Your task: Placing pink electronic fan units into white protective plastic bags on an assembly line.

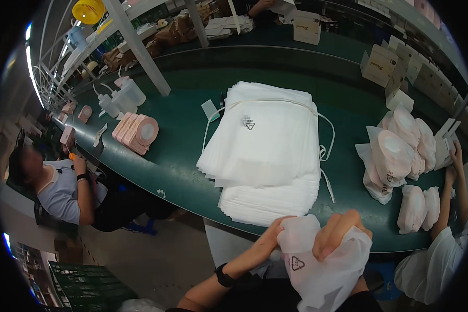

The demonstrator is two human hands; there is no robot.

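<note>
Close in front of me, both hands are on a translucent white bag [317, 275] with something pinkish faintly showing inside. My left hand [276, 234] is closed around the bag's left side, its fingers partly hidden behind the material. Curled into a fist, my right hand [340, 234] grips the bag's upper right part. Just beyond them lies a thick stack of flat white bags [265, 145] on the green table [177, 156], with a loose white cord [325, 125] across its far part.
Bagged pink items [395, 156] are piled at the right, beside a co-worker's hands [452, 161]. To the left sit a row of bare pink round-faced devices [135, 132] and white squeeze bottles [125, 96]. A seated person [67, 187] works farther left. Cartons [382, 65] stand far right.
</note>
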